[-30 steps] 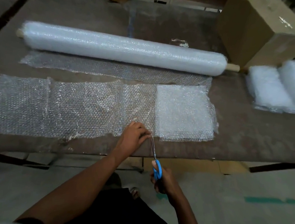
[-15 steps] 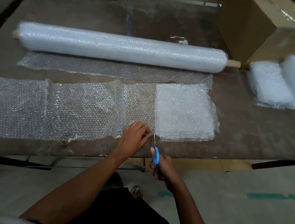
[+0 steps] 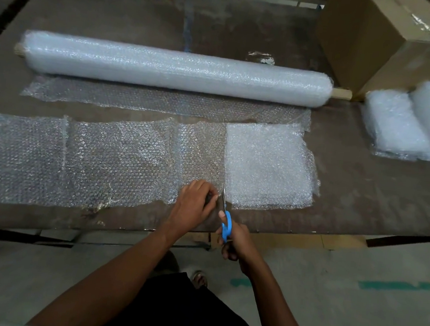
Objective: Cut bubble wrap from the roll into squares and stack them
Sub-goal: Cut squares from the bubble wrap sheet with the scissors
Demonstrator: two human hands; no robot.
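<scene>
Cutting step: my left hand [image 3: 195, 202] pinches the bubble wrap strip [image 3: 99, 163] at the table [image 3: 361, 196] edge; my right hand [image 3: 236, 238] grips blue scissors [image 3: 225, 222], blades entering beside the stacked squares [image 3: 268, 165]. Next: a straight cut toward the roll [image 3: 177, 72].

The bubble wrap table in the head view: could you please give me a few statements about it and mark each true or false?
1. The right hand holds blue-handled scissors. True.
2. The left hand rests on the roll. False: it holds the near edge of the long strip, beside the blades.
3. The roll lies beyond the strip. True.
4. The cardboard box stands at the table's left end. False: it is at the far right.
5. White piles of bubble wrap lie in front of the box. True.
</scene>
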